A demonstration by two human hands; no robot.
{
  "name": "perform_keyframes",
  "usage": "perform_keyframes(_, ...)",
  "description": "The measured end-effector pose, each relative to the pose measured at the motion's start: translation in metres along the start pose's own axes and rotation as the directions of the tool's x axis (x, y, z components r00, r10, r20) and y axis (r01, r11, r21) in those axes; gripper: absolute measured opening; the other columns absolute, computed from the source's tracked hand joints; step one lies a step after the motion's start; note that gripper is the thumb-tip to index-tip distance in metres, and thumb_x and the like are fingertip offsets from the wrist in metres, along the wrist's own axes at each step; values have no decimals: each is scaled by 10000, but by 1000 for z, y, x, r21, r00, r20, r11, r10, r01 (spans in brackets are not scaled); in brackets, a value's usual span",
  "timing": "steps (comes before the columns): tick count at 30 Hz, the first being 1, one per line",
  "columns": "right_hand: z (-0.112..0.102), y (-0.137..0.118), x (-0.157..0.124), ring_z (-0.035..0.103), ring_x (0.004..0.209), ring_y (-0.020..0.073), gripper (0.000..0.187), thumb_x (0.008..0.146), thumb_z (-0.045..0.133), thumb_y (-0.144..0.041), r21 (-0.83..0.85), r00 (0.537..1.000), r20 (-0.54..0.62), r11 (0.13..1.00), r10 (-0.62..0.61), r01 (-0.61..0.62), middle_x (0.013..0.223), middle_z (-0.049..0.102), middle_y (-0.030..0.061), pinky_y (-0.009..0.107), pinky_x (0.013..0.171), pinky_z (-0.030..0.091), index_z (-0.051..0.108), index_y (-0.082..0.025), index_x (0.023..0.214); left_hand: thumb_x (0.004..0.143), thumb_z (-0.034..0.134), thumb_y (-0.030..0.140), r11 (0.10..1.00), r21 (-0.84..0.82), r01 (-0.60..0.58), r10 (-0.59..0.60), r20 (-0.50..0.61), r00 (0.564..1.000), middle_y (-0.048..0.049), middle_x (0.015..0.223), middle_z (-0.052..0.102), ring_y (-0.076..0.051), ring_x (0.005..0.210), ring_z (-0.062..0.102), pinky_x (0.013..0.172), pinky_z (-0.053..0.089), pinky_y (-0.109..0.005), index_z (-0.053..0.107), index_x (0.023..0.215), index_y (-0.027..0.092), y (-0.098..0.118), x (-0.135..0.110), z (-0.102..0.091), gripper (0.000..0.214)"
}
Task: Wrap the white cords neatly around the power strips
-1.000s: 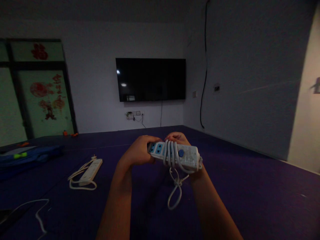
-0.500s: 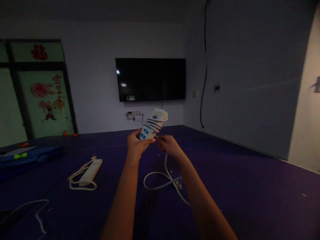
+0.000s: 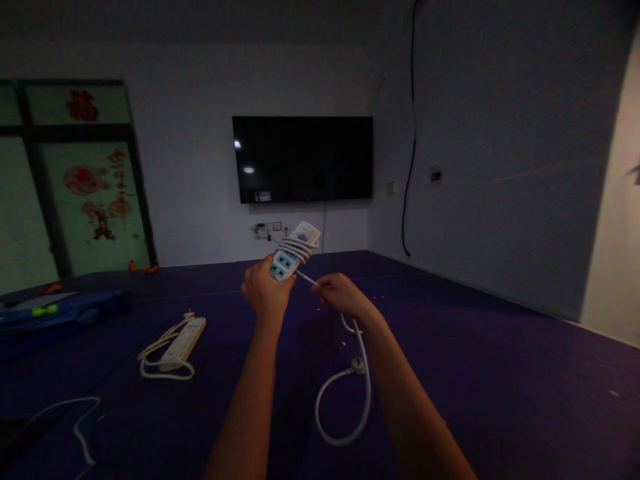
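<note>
My left hand [image 3: 265,291] is closed round the lower end of a white power strip [image 3: 291,252] with blue sockets, holding it tilted up and away. Several turns of its white cord are wrapped round the strip's upper half. My right hand [image 3: 341,294] pinches the cord just right of the strip, pulled taut between them. The loose cord [image 3: 350,400] hangs from my right hand in a loop over the purple floor, with its plug [image 3: 357,365] lying there.
A second white power strip [image 3: 183,339] with coiled cord lies on the purple floor at left. Another thin cable [image 3: 75,417] trails at lower left. A blue item [image 3: 60,312] sits by the left wall. A dark TV [image 3: 303,159] hangs on the far wall.
The strip went from lying level across both hands to tilted upright in my left hand. My right hand let go of the strip and drew the cord off to the right; the loose loop grew.
</note>
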State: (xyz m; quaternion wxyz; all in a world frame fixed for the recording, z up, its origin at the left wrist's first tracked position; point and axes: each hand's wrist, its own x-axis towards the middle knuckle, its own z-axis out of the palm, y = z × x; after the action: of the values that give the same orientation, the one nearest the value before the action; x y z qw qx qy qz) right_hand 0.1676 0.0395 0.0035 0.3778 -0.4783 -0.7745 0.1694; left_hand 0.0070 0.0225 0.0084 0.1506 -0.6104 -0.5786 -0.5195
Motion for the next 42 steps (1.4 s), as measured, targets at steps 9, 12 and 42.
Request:
perform_keyframes(9, -9, -17, -9, 638, 744, 187, 196, 847, 534, -270, -476, 965, -190, 877, -178, 68, 798, 711, 94, 251, 613, 375, 713, -192, 839, 738, 605, 303, 996, 76, 37, -30, -88, 996, -89, 1062, 630, -253, 984, 575, 771, 410, -334, 543, 1189, 230, 5, -7, 10, 461)
perform_keyframes(12, -10, -20, -12, 640, 760, 197, 149, 799, 586, -245, -508, 962, -193, 859, -192, 70, 812, 712, 86, 258, 620, 389, 721, -205, 851, 743, 580, 252, 993, 119, 7, 4, -87, 996, -86, 1066, 621, -254, 997, 561, 790, 401, -344, 548, 1185, 231, 9, -9, 7, 444)
perform_keyframes(42, -53, 9, -26, 565, 619, 136, 157, 583, 756, -220, -321, 950, -265, 944, -166, 75, 653, 659, 19, 241, 540, 343, 727, -170, 729, 638, 651, 145, 875, 191, -444, 254, 600, 759, -78, 1044, 678, -269, 987, 620, 815, 452, -374, 631, 1090, 261, 20, -4, -16, 468)
